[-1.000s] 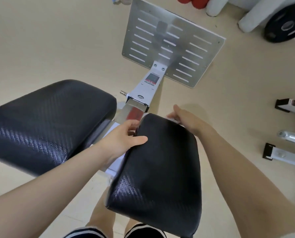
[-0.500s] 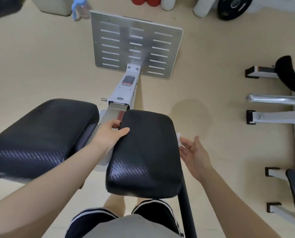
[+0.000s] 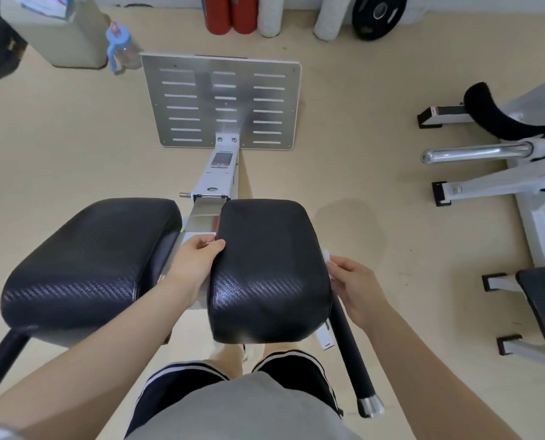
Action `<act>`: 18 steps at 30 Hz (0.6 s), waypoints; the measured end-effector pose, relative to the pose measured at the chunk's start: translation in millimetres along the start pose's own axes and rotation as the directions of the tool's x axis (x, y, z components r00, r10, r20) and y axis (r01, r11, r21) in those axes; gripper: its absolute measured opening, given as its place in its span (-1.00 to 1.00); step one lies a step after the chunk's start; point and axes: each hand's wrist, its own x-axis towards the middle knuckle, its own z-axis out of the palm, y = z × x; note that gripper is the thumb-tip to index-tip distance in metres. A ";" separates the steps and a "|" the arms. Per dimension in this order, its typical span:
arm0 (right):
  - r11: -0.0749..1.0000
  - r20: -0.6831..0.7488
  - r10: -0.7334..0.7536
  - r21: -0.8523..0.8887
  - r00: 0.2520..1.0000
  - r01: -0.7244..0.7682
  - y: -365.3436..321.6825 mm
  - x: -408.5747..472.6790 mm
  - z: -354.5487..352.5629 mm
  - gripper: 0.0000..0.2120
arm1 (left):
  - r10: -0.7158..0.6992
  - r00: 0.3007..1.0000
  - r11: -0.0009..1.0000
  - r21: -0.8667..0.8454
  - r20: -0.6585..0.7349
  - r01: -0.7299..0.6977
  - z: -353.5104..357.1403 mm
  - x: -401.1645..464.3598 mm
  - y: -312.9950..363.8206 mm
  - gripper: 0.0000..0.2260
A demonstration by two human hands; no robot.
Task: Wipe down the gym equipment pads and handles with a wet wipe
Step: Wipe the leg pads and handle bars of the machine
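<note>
Two black textured pads sit side by side in front of me: the left pad [image 3: 87, 262] and the right pad [image 3: 266, 268]. My left hand [image 3: 191, 265] grips the right pad's inner edge, thumb on top, fingers in the gap between the pads. My right hand [image 3: 354, 284] is at the pad's outer right edge, pinching a small white wet wipe [image 3: 327, 258] against the side. A black handle bar [image 3: 354, 354] with a chrome end cap runs down below my right hand.
A slotted metal footplate [image 3: 223, 100] lies on the floor ahead, joined by a white beam [image 3: 217, 176]. A blue bottle [image 3: 118, 46], red and white rollers and a weight plate [image 3: 377, 14] stand at the wall. White machine frames [image 3: 487, 173] and another pad occupy the right.
My right hand left the pad's far right corner, opened briefly, then closed on the wipe at the pad's right side. My view has pulled back and levelled. The left hand kept its grip.
</note>
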 end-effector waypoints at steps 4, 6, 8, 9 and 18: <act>0.998 -0.074 -0.055 -0.034 0.996 0.053 -7.2 1.3 12.7 -0.86 | 0.016 0.995 1.000 -0.010 0.099 -0.015 -12.9 -12.4 -5.0 -0.88; 0.995 -0.107 -0.098 -0.003 0.989 0.098 -13.3 11.1 23.2 -0.85 | 0.037 0.983 0.999 0.033 0.179 -0.043 -20.8 -13.9 -9.3 -0.78; 0.991 -0.159 -0.131 0.016 0.978 0.136 -10.9 11.7 30.1 -0.91 | 0.046 0.968 0.997 0.049 0.246 -0.060 -27.0 -13.0 -13.0 -0.68; 0.990 -0.185 -0.131 0.028 0.974 0.139 -5.4 7.9 30.0 -0.91 | 0.048 0.961 0.997 0.052 0.273 -0.065 -29.5 -12.3 -13.6 -0.66; 0.999 -0.211 -0.013 -0.053 0.977 0.002 77.4 -38.5 1.2 -0.87 | 0.106 0.971 0.994 -0.010 0.213 -0.107 -25.9 -14.9 -24.3 -0.71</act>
